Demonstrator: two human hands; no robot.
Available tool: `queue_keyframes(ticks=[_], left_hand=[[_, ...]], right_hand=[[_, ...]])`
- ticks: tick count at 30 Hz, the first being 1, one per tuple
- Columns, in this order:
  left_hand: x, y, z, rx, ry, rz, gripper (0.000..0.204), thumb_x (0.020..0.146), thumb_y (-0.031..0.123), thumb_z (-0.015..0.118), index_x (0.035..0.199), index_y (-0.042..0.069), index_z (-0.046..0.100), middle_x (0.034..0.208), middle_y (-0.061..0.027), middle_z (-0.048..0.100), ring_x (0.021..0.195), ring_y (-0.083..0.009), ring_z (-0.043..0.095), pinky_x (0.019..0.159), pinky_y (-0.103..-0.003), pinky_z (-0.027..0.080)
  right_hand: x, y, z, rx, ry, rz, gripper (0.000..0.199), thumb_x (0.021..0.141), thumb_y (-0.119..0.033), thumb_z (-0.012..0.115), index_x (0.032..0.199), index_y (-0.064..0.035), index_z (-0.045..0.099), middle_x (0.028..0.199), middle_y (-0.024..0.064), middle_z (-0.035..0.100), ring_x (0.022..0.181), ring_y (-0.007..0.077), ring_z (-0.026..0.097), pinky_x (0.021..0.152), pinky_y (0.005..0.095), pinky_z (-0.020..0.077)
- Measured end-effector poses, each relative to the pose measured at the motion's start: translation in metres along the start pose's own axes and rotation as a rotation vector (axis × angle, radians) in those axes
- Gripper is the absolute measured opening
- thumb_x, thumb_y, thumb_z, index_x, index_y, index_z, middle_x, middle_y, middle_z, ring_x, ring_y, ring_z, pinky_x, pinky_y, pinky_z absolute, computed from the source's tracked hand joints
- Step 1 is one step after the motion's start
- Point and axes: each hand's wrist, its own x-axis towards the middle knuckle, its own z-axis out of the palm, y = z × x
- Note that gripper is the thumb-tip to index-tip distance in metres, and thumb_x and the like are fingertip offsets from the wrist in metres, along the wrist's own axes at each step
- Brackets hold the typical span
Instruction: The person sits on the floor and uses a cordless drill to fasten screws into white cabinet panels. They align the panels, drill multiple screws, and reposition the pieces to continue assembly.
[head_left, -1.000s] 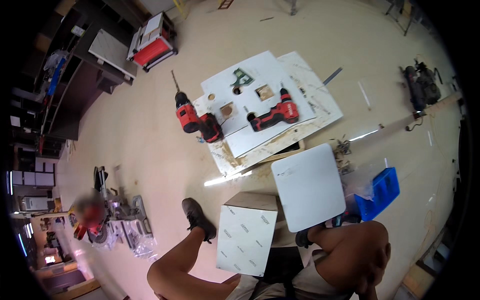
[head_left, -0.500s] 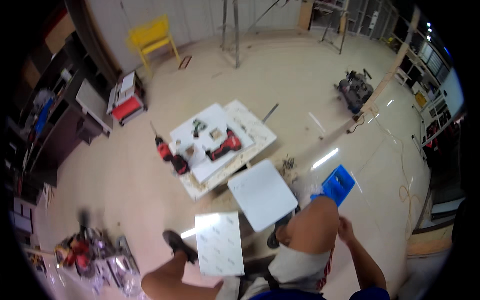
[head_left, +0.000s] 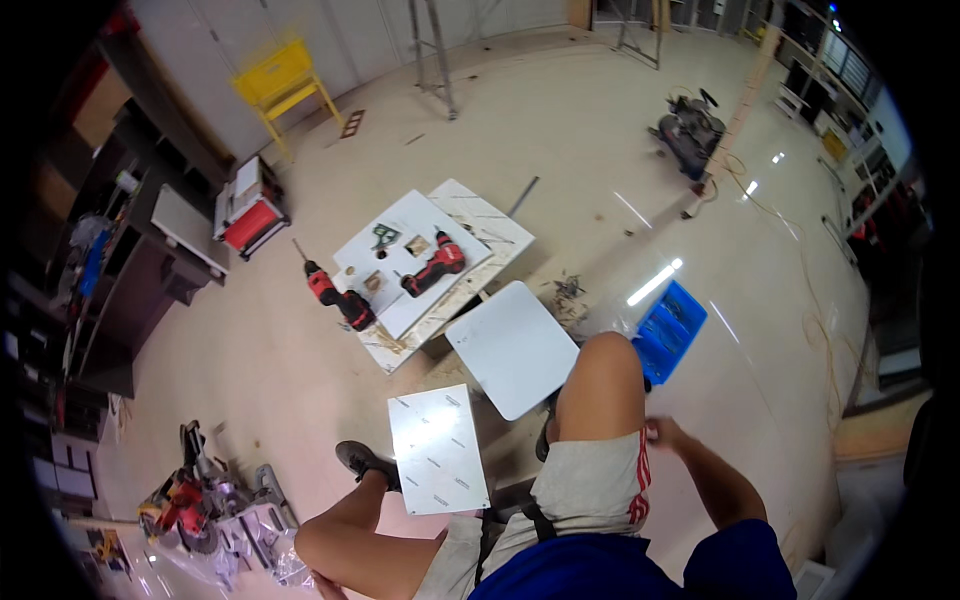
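My right hand (head_left: pixel 667 436) is beside my right thigh, at the striped hem of the shorts. Its fingers are partly hidden against the leg, and I cannot tell what they hold, if anything. At the lower edge, only part of my left hand (head_left: pixel 326 586) shows, by my left leg, its fingers out of sight. Between my legs lies a glossy, film-covered white panel (head_left: pixel 438 450). Beyond it is a white board with rounded corners (head_left: pixel 515 350). Farther off, a red and black cordless drill (head_left: pixel 436 266) rests on a stacked white board (head_left: pixel 408 300); another drill (head_left: pixel 340 297) with a long bit lies at its left edge.
A blue divided bin (head_left: pixel 670 332) with small parts stands right of my knee. A miter saw (head_left: pixel 195 505) sits at the lower left. Farther away are a red toolbox (head_left: pixel 250 205), a yellow stand (head_left: pixel 277 80), a dark machine (head_left: pixel 690 133) and a cable (head_left: pixel 765 207) on the floor.
The view has shifted, bringing more of my legs and blue shirt into sight. My right hand stays beside the right leg. Part of my left hand now shows. The drills and boards keep their arrangement.
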Motion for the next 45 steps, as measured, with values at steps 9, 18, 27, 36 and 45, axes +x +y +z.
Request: queue_keyframes(ticks=[9,18,27,36,45], left_hand=[[-0.097,-0.09,0.011,-0.319,0.277,-0.537,0.069,0.102,0.056,0.043,0.147,0.004,0.039,0.143,-0.0185,0.048,0.127,-0.0297,0.05,0.104,-0.045,0.044],[-0.075,0.043,0.105,-0.045,0.626,-0.076,0.086,0.087,0.057,0.058,0.145,-0.002,0.035,0.134,-0.024,0.048,0.118,-0.0353,0.052,0.096,-0.051,0.046],[-0.058,0.059,0.112,0.332,0.583,-0.129,0.097,0.088,0.074,0.054,0.144,-0.003,0.034,0.137,-0.0226,0.046,0.122,-0.0301,0.05,0.1,-0.047,0.045],[-0.074,0.062,0.109,0.403,0.622,-0.204,0.081,0.097,0.064,0.047,0.145,-0.001,0.038,0.141,-0.0208,0.047,0.125,-0.0264,0.049,0.103,-0.044,0.044],[-0.097,0.073,0.089,0.494,0.649,0.068,0.076,0.105,0.058,0.04,0.152,-0.001,0.031,0.148,-0.0216,0.044,0.132,-0.0317,0.047,0.111,-0.043,0.04]], right_hand=[[0.109,-0.037,0.021,1.06,0.29,0.442,0.031,0.096,-0.005,0.057,0.128,-0.0013,0.058,0.102,0.012,0.072,0.084,0.019,0.071,0.065,0.0309,0.0553],[0.392,-0.007,-0.004,0.784,0.464,0.169,0.026,0.088,-0.003,0.069,0.114,0.0009,0.066,0.095,0.0151,0.073,0.081,0.0254,0.072,0.065,0.0344,0.0557],[0.5,0.075,0.07,-0.08,0.277,0.124,0.021,0.087,-0.008,0.063,0.108,-0.0051,0.068,0.11,0.0227,0.067,0.102,0.0417,0.064,0.09,0.0496,0.0516],[0.52,0.063,0.057,-0.2,0.021,0.144,0.011,0.085,-0.005,0.064,0.095,-0.0022,0.067,0.11,0.0229,0.065,0.104,0.0439,0.062,0.091,0.052,0.0506],[0.513,0.051,0.076,-0.286,0.121,0.029,0.008,0.082,-0.002,0.059,0.081,0.0008,0.067,0.091,0.0256,0.066,0.093,0.0448,0.064,0.084,0.0541,0.0495]])
